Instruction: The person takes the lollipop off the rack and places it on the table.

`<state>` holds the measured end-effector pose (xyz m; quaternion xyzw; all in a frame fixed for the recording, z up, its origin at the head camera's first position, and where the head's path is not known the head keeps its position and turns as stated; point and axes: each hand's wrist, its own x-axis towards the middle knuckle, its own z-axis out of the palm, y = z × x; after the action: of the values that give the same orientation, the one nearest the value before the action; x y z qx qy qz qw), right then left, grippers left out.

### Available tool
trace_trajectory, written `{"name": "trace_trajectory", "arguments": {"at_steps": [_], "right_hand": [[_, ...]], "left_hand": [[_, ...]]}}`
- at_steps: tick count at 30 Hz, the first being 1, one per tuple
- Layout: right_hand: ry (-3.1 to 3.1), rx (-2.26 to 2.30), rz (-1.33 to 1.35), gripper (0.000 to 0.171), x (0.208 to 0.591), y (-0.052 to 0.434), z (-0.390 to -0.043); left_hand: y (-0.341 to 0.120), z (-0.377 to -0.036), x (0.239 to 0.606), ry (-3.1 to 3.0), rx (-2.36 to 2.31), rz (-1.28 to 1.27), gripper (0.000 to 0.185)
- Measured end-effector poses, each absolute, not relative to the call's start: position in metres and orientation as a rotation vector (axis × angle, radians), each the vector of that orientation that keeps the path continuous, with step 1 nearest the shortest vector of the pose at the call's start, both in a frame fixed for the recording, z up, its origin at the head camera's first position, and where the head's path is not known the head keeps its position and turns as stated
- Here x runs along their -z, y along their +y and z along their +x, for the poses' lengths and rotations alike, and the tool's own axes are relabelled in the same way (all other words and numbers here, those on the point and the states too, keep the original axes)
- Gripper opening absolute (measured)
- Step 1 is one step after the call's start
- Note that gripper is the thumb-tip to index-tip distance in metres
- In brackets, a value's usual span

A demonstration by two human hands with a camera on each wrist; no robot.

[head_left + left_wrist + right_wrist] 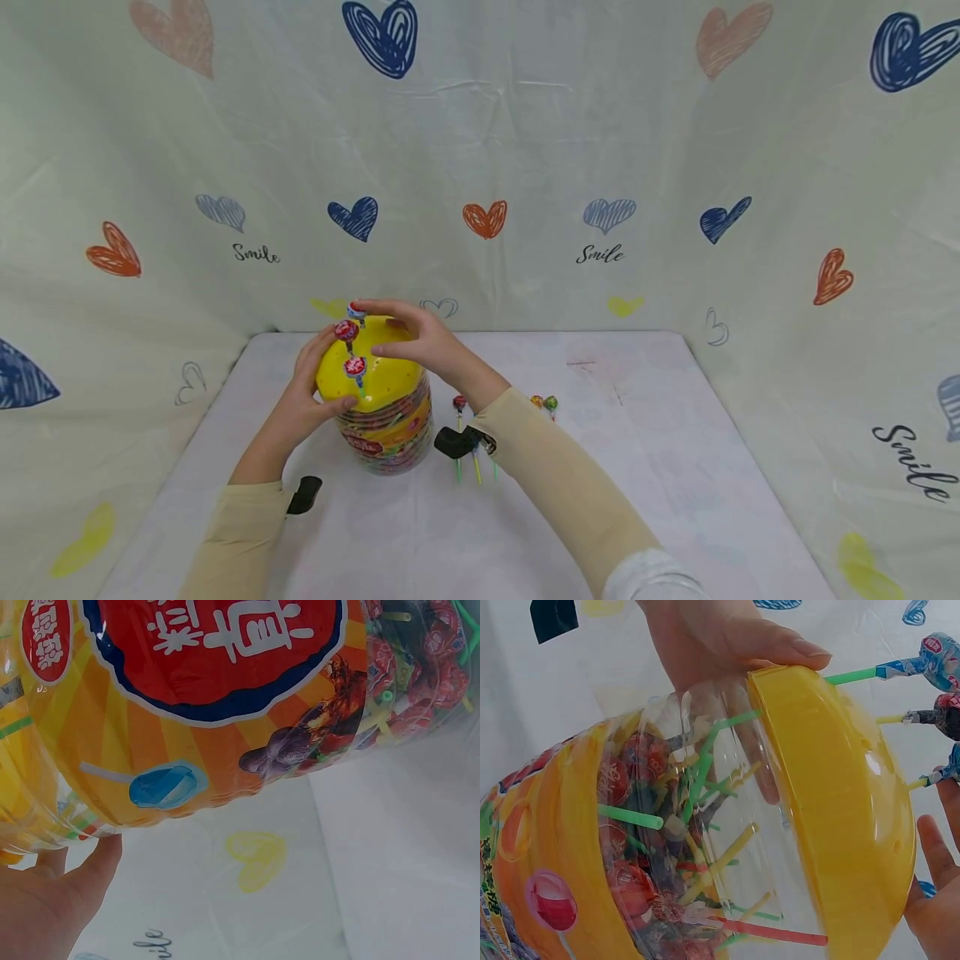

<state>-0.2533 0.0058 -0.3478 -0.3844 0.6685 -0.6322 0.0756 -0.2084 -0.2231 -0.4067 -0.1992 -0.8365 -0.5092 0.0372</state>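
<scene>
A clear plastic jar [386, 433] full of lollipops stands on the table, capped by a domed yellow lid [375, 379]. Three wrapped lollipops [354, 367] stick up from holes in the lid. My left hand [303, 400] grips the lid's left rim, thumb on the front edge. My right hand [416, 337] arches over the lid's far side with fairly straight fingers, the fingertips at the farthest lollipop [357, 312]. The right wrist view shows the lid [840, 802], the lollipop sticks [855, 675] in it and straight fingers [930, 900] beside it. The jar's label [225, 712] fills the left wrist view.
Several loose lollipops [551, 404] lie on the white table [600, 500] right of the jar, partly behind my right forearm. A heart-printed cloth [525, 167] hangs behind and at both sides of the table.
</scene>
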Motion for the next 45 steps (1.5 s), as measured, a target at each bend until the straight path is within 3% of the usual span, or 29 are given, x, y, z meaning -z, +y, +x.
{"name": "trace_trajectory", "arguments": {"at_steps": [23, 45], "right_hand": [[1.767, 2.173, -1.061, 0.056, 0.346, 0.023, -0.246], [1.901, 2.222, -0.671, 0.057, 0.415, 0.106, -0.236]], "left_hand": [[-0.223, -0.211, 0.412, -2.571, 1.555, -0.585, 0.096], [-0.223, -0.211, 0.41, -2.547, 1.56, -0.592, 0.096]]}}
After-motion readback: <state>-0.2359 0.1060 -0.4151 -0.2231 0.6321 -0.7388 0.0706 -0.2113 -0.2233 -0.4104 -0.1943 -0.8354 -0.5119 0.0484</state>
